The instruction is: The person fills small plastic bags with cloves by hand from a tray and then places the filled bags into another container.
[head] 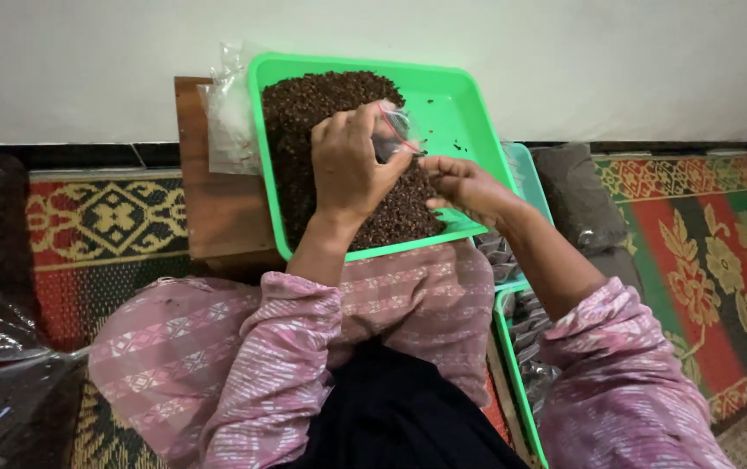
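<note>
While over cloves (339,130), hands (404,174) pinching bag (393,130)

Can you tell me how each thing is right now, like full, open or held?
Green tray: half covered with dark spice.
Small clear bag: open, held over the tray.
Left hand: holding the bag.
Right hand: pinching spice at the bag.
Spare bags: lying beside the tray.

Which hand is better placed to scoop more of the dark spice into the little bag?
Probably the right hand: it rests low on the dark spice pile in the green tray, beside the bag's mouth. The left hand has its grip on the small clear bag.
</note>
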